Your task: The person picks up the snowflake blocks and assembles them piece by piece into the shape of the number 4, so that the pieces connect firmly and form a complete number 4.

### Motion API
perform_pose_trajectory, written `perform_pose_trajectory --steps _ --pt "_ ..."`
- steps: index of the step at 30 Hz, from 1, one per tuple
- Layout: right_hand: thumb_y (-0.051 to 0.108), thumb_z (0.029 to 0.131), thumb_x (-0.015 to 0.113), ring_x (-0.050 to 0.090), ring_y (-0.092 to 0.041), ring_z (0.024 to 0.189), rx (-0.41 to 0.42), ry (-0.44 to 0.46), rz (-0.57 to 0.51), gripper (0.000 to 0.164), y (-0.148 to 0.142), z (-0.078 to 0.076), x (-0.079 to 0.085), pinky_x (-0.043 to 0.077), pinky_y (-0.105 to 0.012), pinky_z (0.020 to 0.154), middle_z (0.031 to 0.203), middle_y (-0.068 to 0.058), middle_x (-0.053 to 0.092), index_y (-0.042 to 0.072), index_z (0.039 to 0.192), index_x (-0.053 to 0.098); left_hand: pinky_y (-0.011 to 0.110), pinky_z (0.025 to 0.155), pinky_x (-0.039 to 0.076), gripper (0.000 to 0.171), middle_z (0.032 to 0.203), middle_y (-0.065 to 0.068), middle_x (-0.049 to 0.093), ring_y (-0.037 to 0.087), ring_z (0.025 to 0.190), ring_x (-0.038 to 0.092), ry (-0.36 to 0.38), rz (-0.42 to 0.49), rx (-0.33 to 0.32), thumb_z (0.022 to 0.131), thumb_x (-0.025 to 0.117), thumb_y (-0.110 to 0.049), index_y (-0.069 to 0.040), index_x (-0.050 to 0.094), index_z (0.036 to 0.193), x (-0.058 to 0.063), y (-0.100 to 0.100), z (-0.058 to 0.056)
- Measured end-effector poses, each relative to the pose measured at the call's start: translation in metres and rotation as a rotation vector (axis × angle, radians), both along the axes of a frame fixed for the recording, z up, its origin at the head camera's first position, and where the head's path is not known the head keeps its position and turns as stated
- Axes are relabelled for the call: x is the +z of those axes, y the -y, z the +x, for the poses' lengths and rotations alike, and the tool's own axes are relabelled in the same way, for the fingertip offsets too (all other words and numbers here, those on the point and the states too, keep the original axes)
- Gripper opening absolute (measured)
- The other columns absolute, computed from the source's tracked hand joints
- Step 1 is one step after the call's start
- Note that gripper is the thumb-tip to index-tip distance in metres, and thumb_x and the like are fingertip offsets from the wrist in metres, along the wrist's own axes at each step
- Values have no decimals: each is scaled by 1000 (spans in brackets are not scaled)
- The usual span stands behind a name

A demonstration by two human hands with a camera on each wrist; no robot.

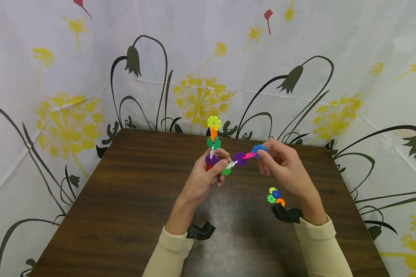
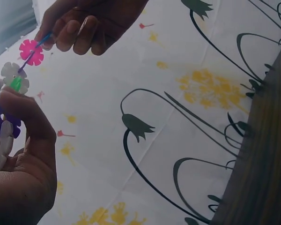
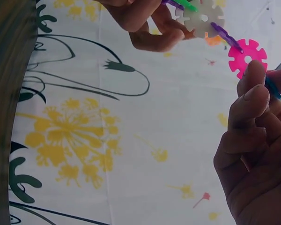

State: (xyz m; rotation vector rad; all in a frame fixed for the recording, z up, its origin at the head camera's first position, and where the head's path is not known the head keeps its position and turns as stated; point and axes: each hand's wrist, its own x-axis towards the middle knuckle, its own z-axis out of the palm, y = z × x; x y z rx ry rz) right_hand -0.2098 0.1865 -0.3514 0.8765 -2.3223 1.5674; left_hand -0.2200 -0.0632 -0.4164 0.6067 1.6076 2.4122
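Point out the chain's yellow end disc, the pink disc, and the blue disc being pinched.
Yellow end disc [image 1: 213,119], head view: face, above center hole.
Pink disc [image 3: 255,52], right wrist view: face, upper right of hole.
Blue disc [image 1: 258,149], head view: exposed face.

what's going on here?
A person is holding a chain of colored, notched discs above a dark wooden table. The left hand grips it partway along, with a yellow disc at one end. At the other end, the right hand pinches a blue disc against a pink one; whether they're fully slotted together isn't clear. Four loose discs lie on the table.
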Motion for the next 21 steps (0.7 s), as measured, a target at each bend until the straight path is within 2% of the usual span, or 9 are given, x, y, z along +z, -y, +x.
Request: perform_pose_trajectory --steps 2,9,13,16,21 --pt "-3 107 59 59 -19 59 0 9 -1 13 2 0 0 51 -30 54 68 -4 62 8 100 63 20 63 54 18 111 3 64 11 68 57 12 -14 -16 109 63 -17 -13 61 126 0 0 0" --pt "-1 108 58 59 -21 60 14 19 -2 12 3 0 -1 51 -32 54 69 -4 62 6 99 61 22 66 57 18 97 2 64 13 74 65 14 -33 -67 109 60 -19 -14 61 126 -1 0 -1" --pt "3 109 58 58 -24 60 3 31 22 11 3 -1 -1 50 -33 54 70 -3 63 6 99 61 23 68 58 17 104 1 65 13 77 69 24 -8 -95 110 55 -18 -17 61 126 -5 -1 -3" --pt "6 110 59 57 -23 61 -15 43 63 11 3 0 -1 50 -34 55 72 -1 64 7 99 62 24 66 58 17 104 1 67 13 76 73 31 22 -113 111 52 -17 -18 62 124 -6 -1 -4" --pt "9 110 60 57 -19 63 -9 56 108 12 3 1 1 51 -31 58 74 0 64 13 98 63 25 66 59 14 97 2 73 14 74 78 25 24 -121 110 57 -19 -15 63 122 -5 -1 -5"
